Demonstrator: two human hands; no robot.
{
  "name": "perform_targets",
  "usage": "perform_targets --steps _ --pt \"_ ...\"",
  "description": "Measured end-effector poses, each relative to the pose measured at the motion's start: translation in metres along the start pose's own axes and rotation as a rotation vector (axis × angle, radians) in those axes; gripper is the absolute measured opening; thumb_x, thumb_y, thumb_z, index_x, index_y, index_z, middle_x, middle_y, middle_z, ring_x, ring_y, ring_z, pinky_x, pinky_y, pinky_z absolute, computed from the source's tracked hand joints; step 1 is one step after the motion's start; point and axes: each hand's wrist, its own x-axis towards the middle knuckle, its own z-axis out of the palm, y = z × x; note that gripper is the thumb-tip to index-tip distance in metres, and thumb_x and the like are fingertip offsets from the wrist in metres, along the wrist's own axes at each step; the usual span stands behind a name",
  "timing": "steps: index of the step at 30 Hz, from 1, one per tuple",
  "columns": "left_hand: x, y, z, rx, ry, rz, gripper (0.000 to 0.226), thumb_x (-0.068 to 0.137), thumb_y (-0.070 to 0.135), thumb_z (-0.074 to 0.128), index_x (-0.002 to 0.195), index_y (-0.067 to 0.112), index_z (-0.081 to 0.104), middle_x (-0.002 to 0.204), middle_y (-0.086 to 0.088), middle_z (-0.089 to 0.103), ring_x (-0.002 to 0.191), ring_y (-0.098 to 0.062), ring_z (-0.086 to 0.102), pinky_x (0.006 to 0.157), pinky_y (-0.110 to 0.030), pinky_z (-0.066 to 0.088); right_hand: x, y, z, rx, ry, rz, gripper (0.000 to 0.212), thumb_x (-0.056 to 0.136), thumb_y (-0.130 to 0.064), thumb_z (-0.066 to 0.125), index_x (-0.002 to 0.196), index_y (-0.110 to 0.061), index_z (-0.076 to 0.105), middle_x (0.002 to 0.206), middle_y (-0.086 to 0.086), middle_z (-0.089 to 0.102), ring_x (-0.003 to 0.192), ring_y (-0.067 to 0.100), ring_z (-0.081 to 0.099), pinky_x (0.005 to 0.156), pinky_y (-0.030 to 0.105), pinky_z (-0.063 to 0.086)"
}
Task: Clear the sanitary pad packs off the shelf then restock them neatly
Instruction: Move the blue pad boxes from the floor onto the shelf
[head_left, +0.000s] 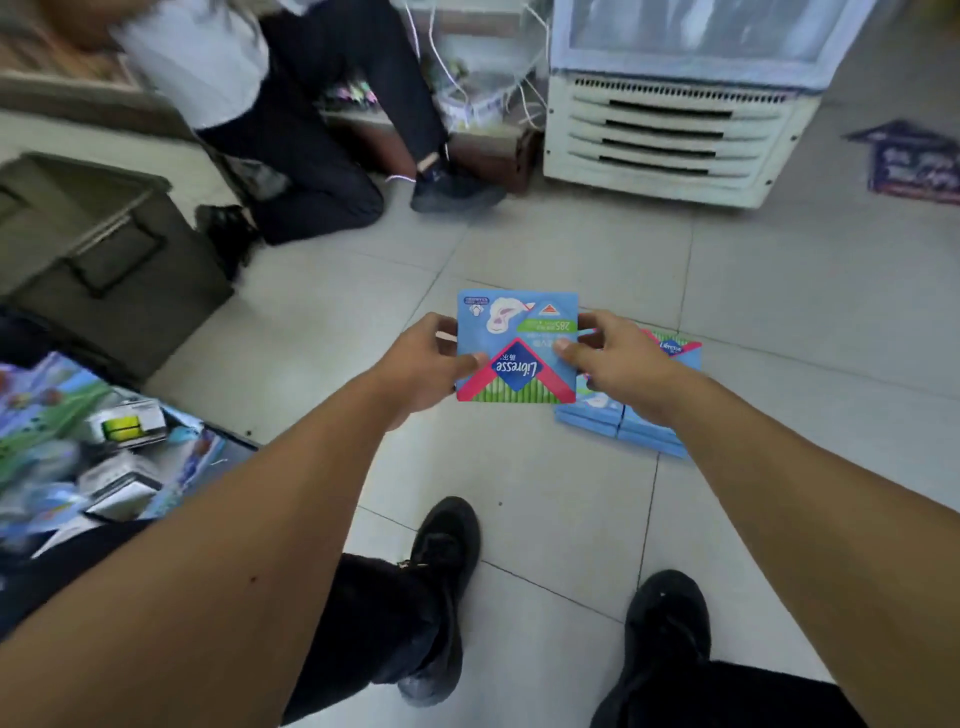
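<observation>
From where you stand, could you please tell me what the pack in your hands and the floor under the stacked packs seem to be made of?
The held pack looks like thin printed plastic film with a slight sheen, gripped at its edges by the left hand and right hand; film rather than card is my guess. The floor looks like glazed ceramic tile: pale, smooth squares with dark grout lines. The stacked packs appear to have the same wrapping.

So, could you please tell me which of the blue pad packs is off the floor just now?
The pack held between the left hand and right hand; the other packs lie stacked on the floor tiles.
</observation>
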Motion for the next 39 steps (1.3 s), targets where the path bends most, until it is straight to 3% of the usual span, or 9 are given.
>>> perform_targets --steps 4,8,12,15,19,21,24,29,39 --pt "-0.069 0.03 -0.063 0.1 0.12 0.204 0.036 0.092 0.009 0.063 0.125 0.02 0.054 0.098 0.001 0.064 0.081 -0.011 0.061 0.066 -0.013 0.051 -0.03 -0.073 0.023 -0.092 0.014 -0.167 0.058 0.085 -0.029 0.072 0.136 -0.019 0.044 0.111 -0.001 0.06 0.091 0.015 0.058 0.073 0.027 0.043" --pt "-0.133 0.057 -0.13 0.329 0.176 0.302 0.044 0.085 0.01 0.072 0.128 0.014 0.061 0.116 -0.004 0.067 0.093 -0.009 0.059 0.092 -0.028 0.052 -0.069 -0.144 0.071 -0.205 -0.115 -0.461 0.076 0.082 -0.031 0.076 0.145 -0.03 0.034 0.127 -0.006 0.048 0.106 0.014 0.053 0.085 0.023 0.039" --pt "-0.188 0.076 -0.185 0.355 0.229 0.303 0.056 0.08 0.006 0.076 0.132 0.013 0.056 0.107 -0.004 0.066 0.08 -0.008 0.061 0.083 -0.024 0.053 -0.091 -0.204 0.127 -0.22 -0.319 -0.621 0.047 0.083 -0.018 0.075 0.125 -0.026 0.057 0.108 -0.004 0.067 0.09 0.01 0.064 0.077 0.018 0.049" --pt "-0.219 0.067 -0.225 0.293 0.496 0.319 0.066 0.079 0.019 0.079 0.137 0.019 0.048 0.112 0.0 0.058 0.088 -0.009 0.058 0.086 -0.023 0.05 -0.097 -0.239 0.164 -0.199 -0.274 -0.674 0.03 0.083 -0.016 0.073 0.111 -0.022 0.062 0.095 -0.006 0.068 0.074 0.001 0.061 0.066 0.01 0.046" --pt "-0.251 0.027 -0.266 0.089 0.679 0.212 0.069 0.079 0.03 0.079 0.136 0.02 0.041 0.121 0.001 0.054 0.103 -0.013 0.06 0.091 -0.028 0.049 -0.096 -0.266 0.211 0.128 -0.306 -0.585 0.018 0.089 -0.017 0.067 0.106 -0.02 0.061 0.104 0.008 0.07 0.095 0.024 0.07 0.082 0.039 0.058" --pt "-0.261 0.008 -0.278 -0.062 0.678 0.182 0.055 0.083 0.026 0.076 0.128 0.017 0.045 0.111 0.001 0.059 0.09 -0.007 0.064 0.075 -0.021 0.052 -0.095 -0.276 0.238 0.268 -0.349 -0.527 0.013 0.093 -0.015 0.063 0.105 -0.019 0.059 0.108 0.013 0.068 0.098 0.026 0.069 0.086 0.043 0.057" --pt "-0.261 -0.012 -0.288 -0.218 0.694 0.206 0.035 0.087 0.021 0.071 0.117 0.009 0.056 0.107 -0.007 0.069 0.078 -0.009 0.07 0.062 -0.017 0.053 -0.089 -0.283 0.273 0.337 -0.418 -0.477 0.017 0.095 -0.017 0.059 0.113 -0.015 0.057 0.108 0.01 0.068 0.094 0.02 0.069 0.08 0.033 0.057" --pt "-0.246 -0.02 -0.298 0.001 0.936 0.216 0.033 0.085 0.029 0.073 0.113 0.018 0.062 0.101 0.006 0.07 0.081 -0.003 0.066 0.058 -0.009 0.049 -0.061 -0.283 0.296 0.038 -0.293 -0.677 0.012 0.094 -0.025 0.06 0.106 -0.026 0.064 0.089 -0.013 0.069 0.074 0.004 0.063 0.068 0.019 0.048" --pt "-0.212 0.006 -0.322 0.114 1.301 0.09 0.041 0.079 0.035 0.076 0.112 0.026 0.053 0.107 0.008 0.067 0.091 -0.016 0.067 0.081 -0.043 0.055 0.002 -0.336 0.327 -0.124 -0.325 -0.825 0.016 0.093 -0.028 0.061 0.106 -0.019 0.064 0.099 -0.007 0.071 0.088 0.008 0.067 0.077 0.031 0.051"
